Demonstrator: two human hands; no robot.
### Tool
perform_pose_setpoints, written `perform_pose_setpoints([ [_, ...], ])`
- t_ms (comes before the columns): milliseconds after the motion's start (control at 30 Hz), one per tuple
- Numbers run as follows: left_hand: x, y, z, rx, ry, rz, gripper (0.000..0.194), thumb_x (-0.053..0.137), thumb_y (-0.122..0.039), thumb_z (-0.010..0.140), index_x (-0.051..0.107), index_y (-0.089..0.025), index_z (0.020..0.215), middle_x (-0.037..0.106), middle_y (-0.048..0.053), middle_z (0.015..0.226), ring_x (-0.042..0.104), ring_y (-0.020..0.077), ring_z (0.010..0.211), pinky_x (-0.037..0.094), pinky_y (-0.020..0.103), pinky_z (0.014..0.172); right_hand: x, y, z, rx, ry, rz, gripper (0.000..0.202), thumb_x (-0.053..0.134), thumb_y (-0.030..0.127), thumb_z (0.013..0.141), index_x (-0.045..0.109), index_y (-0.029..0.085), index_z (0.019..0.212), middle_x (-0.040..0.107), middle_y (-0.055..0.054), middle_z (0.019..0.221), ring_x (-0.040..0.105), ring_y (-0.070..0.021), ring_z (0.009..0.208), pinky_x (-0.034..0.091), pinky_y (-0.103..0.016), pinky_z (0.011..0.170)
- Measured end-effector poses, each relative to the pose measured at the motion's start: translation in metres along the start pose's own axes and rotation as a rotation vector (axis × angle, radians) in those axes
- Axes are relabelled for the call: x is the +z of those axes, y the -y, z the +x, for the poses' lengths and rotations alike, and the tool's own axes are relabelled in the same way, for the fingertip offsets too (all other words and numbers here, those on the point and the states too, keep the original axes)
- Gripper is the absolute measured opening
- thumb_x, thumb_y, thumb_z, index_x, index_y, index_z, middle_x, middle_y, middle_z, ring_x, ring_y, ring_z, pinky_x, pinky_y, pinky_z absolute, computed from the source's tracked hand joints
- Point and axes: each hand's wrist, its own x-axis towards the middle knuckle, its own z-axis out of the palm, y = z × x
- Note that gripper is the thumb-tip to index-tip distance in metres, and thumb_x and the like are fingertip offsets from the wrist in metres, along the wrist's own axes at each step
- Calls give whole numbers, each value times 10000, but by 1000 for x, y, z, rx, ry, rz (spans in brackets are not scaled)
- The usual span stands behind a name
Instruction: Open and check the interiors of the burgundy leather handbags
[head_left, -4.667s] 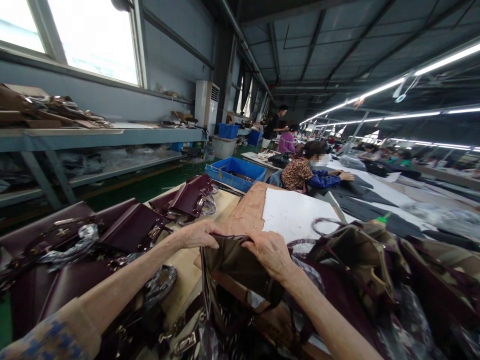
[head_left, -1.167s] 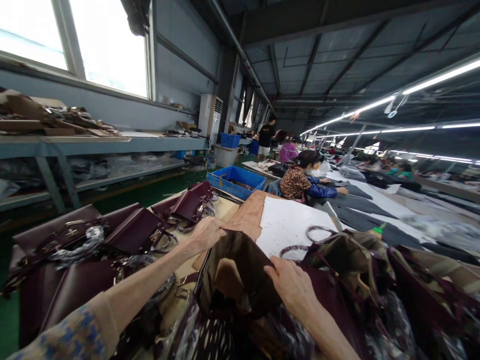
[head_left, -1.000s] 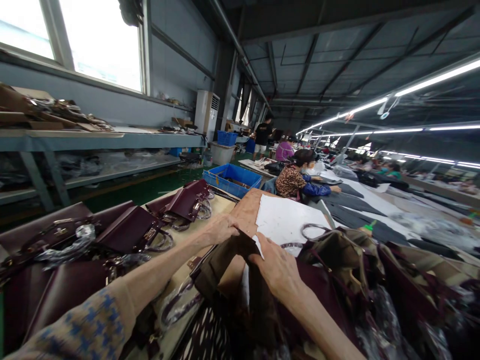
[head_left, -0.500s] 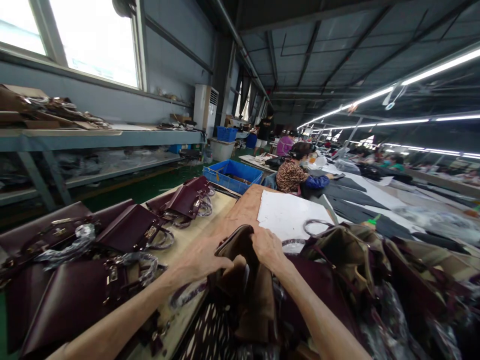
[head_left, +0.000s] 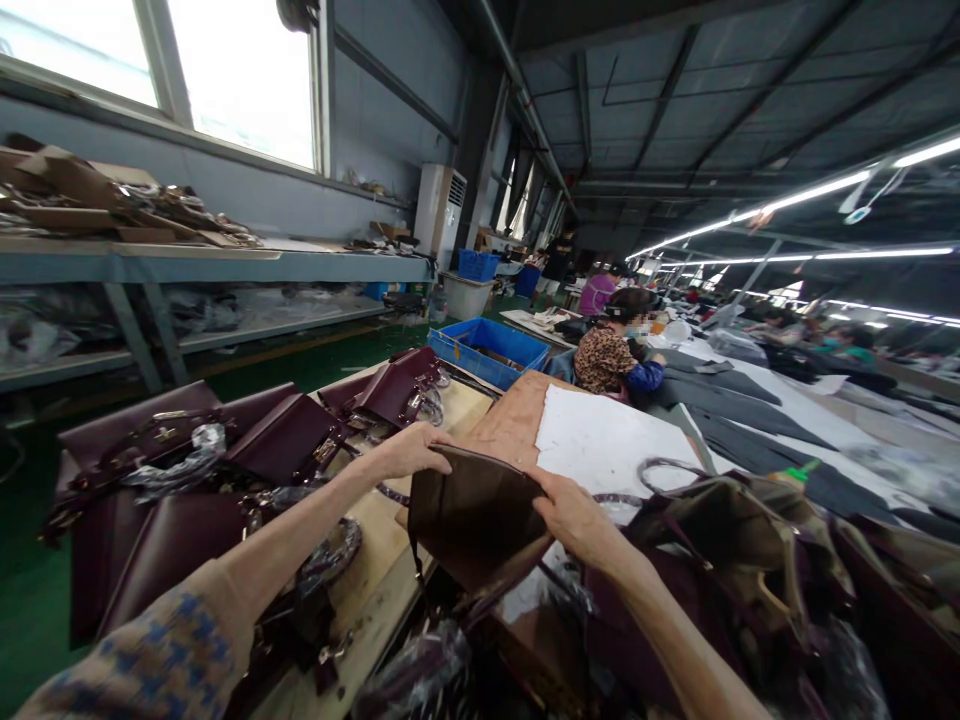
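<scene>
Between my hands a dark burgundy handbag [head_left: 476,510] is held up by its top edge, with a smooth brownish face toward me. My left hand [head_left: 412,452] is closed on the upper left corner, thumb on the near side. The right corner is pinched by my right hand [head_left: 562,505]. Below hang the bag's lower parts and a plastic-wrapped handle, partly in shadow. Close on the right stand open burgundy handbags [head_left: 720,560] with tan linings. To the left lie finished-looking burgundy handbags [head_left: 277,440] with metal clasps and plastic-wrapped handles.
A white sheet [head_left: 607,450] lies on the brown board [head_left: 502,420] beyond my hands. Past it are a blue crate [head_left: 487,350] and a seated co-worker [head_left: 607,355] at a table with dark grey pieces [head_left: 720,385]. A long shelf bench [head_left: 262,268] runs along the left wall.
The bag has turned from showing its open, tan-lined inside to a broad flat face. My hands have moved apart along its top edge, and the view has shifted left.
</scene>
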Motion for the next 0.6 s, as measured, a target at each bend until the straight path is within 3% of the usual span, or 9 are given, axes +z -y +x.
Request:
perform_pose_setpoints([
  [133, 23, 2, -4, 136, -451, 266, 318, 576, -135, 681, 586, -178, 996, 585, 44, 1076, 498, 209, 1033, 360, 328, 931, 8, 6, 7, 2, -23, 145, 541, 409, 140, 721, 451, 243, 1250, 634, -25, 1054, 545, -200, 988, 358, -285, 854],
  [200, 37, 3, -10, 185, -570, 275, 347, 540, -93, 710, 533, -197, 1041, 543, 45, 1134, 470, 198, 1073, 352, 341, 959, 12, 6, 12, 11, -45, 197, 499, 444, 175, 730, 478, 240, 1223, 634, -29, 1045, 538, -211, 994, 354, -298, 861],
  [367, 56, 9, -18, 258, -652, 230, 303, 474, -45, 754, 495, -206, 1009, 511, 36, 1134, 473, 161, 1081, 378, 319, 961, 20, 3, 25, 79, -53, 170, 393, 395, 198, 796, 510, 226, 1171, 618, -52, 1052, 529, -201, 1015, 349, -286, 855],
  [600, 52, 4, -16, 254, -661, 243, 263, 474, -66, 767, 483, -205, 990, 500, 39, 1160, 495, 165, 1073, 402, 318, 944, 25, 7, 27, 193, -60, 43, 388, 336, 230, 845, 459, 228, 1213, 594, -78, 1082, 521, -211, 1036, 343, -297, 844],
])
